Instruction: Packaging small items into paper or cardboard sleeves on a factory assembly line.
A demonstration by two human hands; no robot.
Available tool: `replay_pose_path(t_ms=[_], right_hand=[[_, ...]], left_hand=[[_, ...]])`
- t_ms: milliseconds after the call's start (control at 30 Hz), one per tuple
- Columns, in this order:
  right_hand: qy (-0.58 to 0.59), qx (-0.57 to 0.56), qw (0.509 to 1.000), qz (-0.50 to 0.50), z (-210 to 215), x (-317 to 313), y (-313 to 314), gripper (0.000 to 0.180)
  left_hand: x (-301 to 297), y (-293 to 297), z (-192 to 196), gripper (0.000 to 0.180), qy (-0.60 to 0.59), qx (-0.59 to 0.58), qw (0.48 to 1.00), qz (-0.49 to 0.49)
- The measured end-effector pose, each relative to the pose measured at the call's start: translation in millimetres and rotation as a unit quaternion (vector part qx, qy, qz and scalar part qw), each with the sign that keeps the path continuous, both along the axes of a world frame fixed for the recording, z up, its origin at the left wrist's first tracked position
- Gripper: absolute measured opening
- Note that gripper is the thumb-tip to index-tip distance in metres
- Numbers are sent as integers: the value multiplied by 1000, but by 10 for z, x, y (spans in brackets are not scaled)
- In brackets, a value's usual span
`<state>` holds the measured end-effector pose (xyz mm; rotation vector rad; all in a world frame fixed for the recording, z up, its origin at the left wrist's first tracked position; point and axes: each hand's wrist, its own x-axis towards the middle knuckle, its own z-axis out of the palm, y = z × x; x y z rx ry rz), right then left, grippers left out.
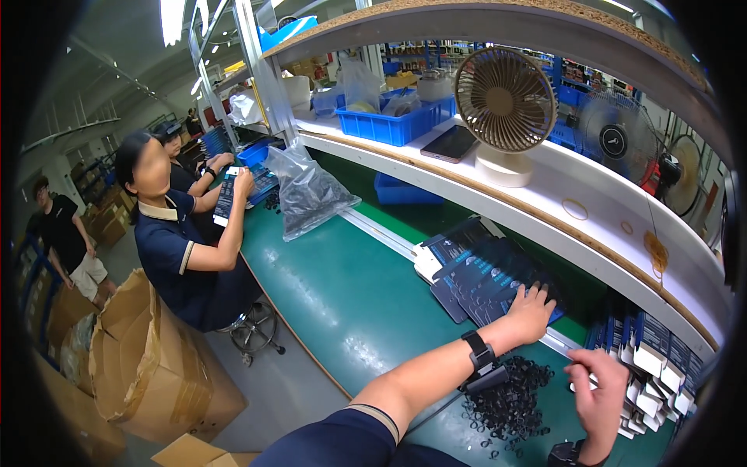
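Note:
My left hand (531, 313) lies with spread fingers on a fanned stack of dark printed flat cartons (475, 282) at the back of the green table. My right hand (601, 385) is curled in the air beside several dark-and-white cartons (650, 362) at the right; whatever its fingers might hold is hidden. Between my arms, a heap of small black ring-like parts (510, 401) rests on the table, just below the black band on my left wrist.
A green worktable (334, 311) runs to the left, where a clear bag of dark parts (307, 194) stands. A seated person (183, 226) holds a dark carton. Above is a shelf with a fan (502, 109), a phone (450, 143) and a blue bin (389, 124). A large cardboard box (159, 358) stands left.

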<state>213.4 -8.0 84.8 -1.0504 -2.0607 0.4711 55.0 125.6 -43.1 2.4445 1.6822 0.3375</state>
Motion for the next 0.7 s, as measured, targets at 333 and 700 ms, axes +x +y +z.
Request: replay_pose_path(t_ms=[333,700], right_hand=[[-52,-23,997,46,-749,-349,297,13],[48,-122,991,33,-1193,-303,425,10]], left_hand=[[-336,-342,-254,62,-79,154,984,-31],[-519,-368,12,77,-87,104,990,48]])
